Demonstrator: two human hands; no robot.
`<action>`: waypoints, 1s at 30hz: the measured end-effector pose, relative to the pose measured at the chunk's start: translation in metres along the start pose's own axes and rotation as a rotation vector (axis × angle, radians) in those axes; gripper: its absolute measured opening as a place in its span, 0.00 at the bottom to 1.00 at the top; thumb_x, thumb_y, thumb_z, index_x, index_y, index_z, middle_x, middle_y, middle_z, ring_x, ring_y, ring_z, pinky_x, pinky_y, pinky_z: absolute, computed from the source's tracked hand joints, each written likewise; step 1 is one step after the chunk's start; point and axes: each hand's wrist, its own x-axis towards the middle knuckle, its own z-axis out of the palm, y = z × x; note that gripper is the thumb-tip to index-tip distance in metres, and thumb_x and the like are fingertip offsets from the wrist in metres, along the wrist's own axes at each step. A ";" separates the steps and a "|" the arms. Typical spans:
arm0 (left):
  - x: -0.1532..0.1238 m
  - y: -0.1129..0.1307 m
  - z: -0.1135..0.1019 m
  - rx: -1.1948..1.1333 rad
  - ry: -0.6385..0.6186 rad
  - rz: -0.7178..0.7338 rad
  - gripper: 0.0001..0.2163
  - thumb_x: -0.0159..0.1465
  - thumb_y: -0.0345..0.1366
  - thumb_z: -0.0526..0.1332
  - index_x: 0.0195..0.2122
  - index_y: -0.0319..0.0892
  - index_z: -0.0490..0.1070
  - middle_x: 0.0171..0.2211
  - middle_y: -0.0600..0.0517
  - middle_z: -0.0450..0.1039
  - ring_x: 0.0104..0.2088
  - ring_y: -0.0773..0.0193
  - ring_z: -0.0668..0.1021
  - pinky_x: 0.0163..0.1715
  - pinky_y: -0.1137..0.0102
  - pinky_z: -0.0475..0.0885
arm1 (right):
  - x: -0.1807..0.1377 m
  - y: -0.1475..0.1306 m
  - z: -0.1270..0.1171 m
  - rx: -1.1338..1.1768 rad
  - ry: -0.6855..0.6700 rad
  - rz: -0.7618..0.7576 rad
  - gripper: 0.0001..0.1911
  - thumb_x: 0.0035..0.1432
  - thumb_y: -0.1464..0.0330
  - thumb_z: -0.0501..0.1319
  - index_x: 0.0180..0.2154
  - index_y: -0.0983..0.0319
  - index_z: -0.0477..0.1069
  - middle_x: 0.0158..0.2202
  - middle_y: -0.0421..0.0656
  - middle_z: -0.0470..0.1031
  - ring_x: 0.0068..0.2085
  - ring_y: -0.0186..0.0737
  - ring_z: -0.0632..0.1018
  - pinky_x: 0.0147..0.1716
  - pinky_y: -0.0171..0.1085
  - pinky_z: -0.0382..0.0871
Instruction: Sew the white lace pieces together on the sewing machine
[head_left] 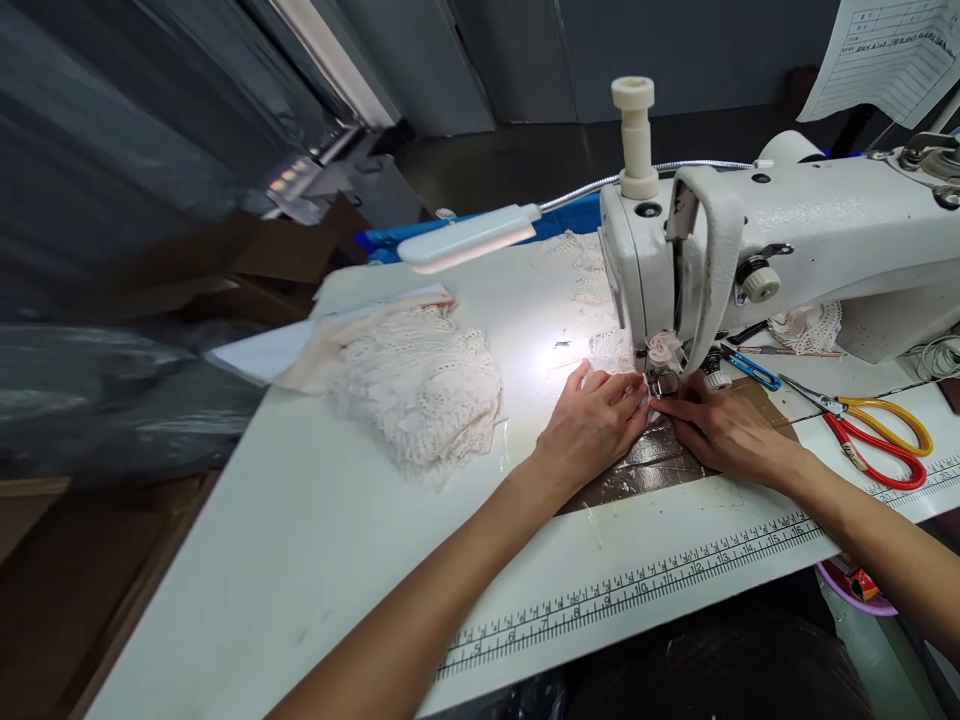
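Note:
At the needle area of the white sewing machine [637, 270], my left hand [596, 420] bends its fingers over a piece of pale lace [611, 350]. Its fingertips press together on the lace edge, just left of the presser foot [664, 382]. My right hand [720, 425] lies on the other side of the foot, index finger reaching to the same edge and the other fingers curled under. Both sets of fingertips almost meet. Most of the lace between them is hidden by the hands. A small pale fabric flower [663, 347] sits in front of the needle bar.
A heap of white lace pieces [420, 385] lies on the table at left. Scissors with red and yellow handles [877, 430] and blue thread snips [754, 370] rest at right. A lamp [469, 238] shines from above. A printed ruler [637, 590] runs along the front edge.

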 end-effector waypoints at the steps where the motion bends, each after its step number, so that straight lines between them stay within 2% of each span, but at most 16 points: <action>1: 0.000 0.000 0.000 -0.003 -0.007 -0.010 0.13 0.72 0.35 0.51 0.45 0.41 0.75 0.42 0.48 0.79 0.36 0.60 0.75 0.42 0.60 0.71 | 0.000 0.001 0.000 -0.003 -0.004 0.007 0.20 0.66 0.71 0.51 0.55 0.61 0.73 0.41 0.50 0.69 0.33 0.39 0.72 0.36 0.42 0.73; 4: 0.001 0.003 0.002 -0.001 -0.007 -0.041 0.13 0.72 0.36 0.50 0.44 0.39 0.75 0.42 0.47 0.78 0.35 0.60 0.75 0.37 0.63 0.68 | -0.002 0.005 -0.003 0.080 -0.006 0.037 0.19 0.67 0.69 0.51 0.54 0.60 0.73 0.42 0.49 0.70 0.33 0.37 0.73 0.36 0.40 0.73; 8: 0.002 0.011 0.003 0.042 -0.010 -0.086 0.13 0.72 0.36 0.51 0.43 0.39 0.75 0.43 0.46 0.79 0.34 0.59 0.75 0.34 0.63 0.65 | -0.005 0.008 -0.010 0.268 0.064 0.113 0.17 0.65 0.69 0.53 0.50 0.62 0.75 0.44 0.49 0.73 0.37 0.38 0.75 0.37 0.38 0.72; 12: 0.003 0.013 -0.003 0.027 0.005 -0.126 0.13 0.71 0.34 0.51 0.45 0.36 0.74 0.44 0.42 0.78 0.35 0.58 0.76 0.33 0.62 0.66 | -0.003 0.006 -0.016 0.313 0.059 0.197 0.14 0.62 0.69 0.53 0.44 0.64 0.74 0.39 0.47 0.75 0.39 0.40 0.75 0.38 0.39 0.70; 14: 0.003 0.005 -0.009 -0.052 0.045 -0.078 0.12 0.71 0.32 0.51 0.44 0.34 0.74 0.43 0.41 0.78 0.36 0.58 0.77 0.35 0.61 0.68 | 0.000 0.005 -0.022 0.271 -0.005 0.263 0.12 0.61 0.67 0.54 0.41 0.64 0.73 0.34 0.46 0.74 0.35 0.40 0.74 0.34 0.38 0.68; 17: 0.003 -0.012 -0.016 -0.269 0.077 0.101 0.11 0.71 0.31 0.52 0.40 0.36 0.74 0.38 0.46 0.78 0.36 0.62 0.78 0.38 0.63 0.72 | 0.005 0.003 -0.033 0.210 -0.114 0.305 0.09 0.60 0.67 0.55 0.38 0.64 0.71 0.30 0.44 0.72 0.31 0.39 0.71 0.32 0.37 0.64; 20: 0.002 -0.022 -0.015 -0.425 0.034 0.212 0.09 0.70 0.34 0.55 0.40 0.39 0.74 0.38 0.48 0.79 0.37 0.64 0.79 0.39 0.65 0.75 | 0.010 0.001 -0.037 0.175 -0.185 0.292 0.09 0.61 0.68 0.53 0.40 0.64 0.69 0.30 0.44 0.72 0.30 0.38 0.70 0.32 0.37 0.63; 23: 0.003 -0.020 -0.007 -0.422 0.055 0.217 0.09 0.71 0.33 0.55 0.38 0.38 0.75 0.37 0.48 0.79 0.35 0.64 0.80 0.35 0.66 0.76 | 0.010 0.001 -0.030 0.114 -0.165 0.291 0.11 0.62 0.68 0.52 0.42 0.66 0.69 0.31 0.44 0.72 0.29 0.37 0.70 0.31 0.36 0.62; 25: 0.003 -0.016 -0.003 -0.428 0.110 0.168 0.10 0.71 0.32 0.54 0.36 0.38 0.74 0.35 0.49 0.79 0.34 0.65 0.80 0.34 0.67 0.77 | 0.007 0.003 -0.022 0.083 -0.108 0.267 0.12 0.62 0.67 0.53 0.42 0.66 0.70 0.30 0.44 0.73 0.28 0.37 0.69 0.29 0.36 0.61; 27: 0.004 -0.013 -0.001 -0.466 0.171 0.073 0.09 0.70 0.31 0.55 0.37 0.38 0.73 0.35 0.49 0.78 0.34 0.66 0.79 0.35 0.69 0.77 | 0.002 0.006 -0.016 0.099 -0.054 0.177 0.13 0.63 0.68 0.53 0.44 0.66 0.72 0.32 0.45 0.73 0.29 0.36 0.70 0.30 0.36 0.63; 30: 0.004 -0.010 -0.003 -0.514 0.247 -0.038 0.07 0.69 0.29 0.56 0.36 0.38 0.72 0.33 0.50 0.76 0.33 0.68 0.79 0.33 0.72 0.77 | -0.004 0.009 -0.010 0.121 -0.003 0.015 0.16 0.64 0.68 0.53 0.50 0.64 0.73 0.40 0.48 0.74 0.34 0.37 0.73 0.36 0.37 0.69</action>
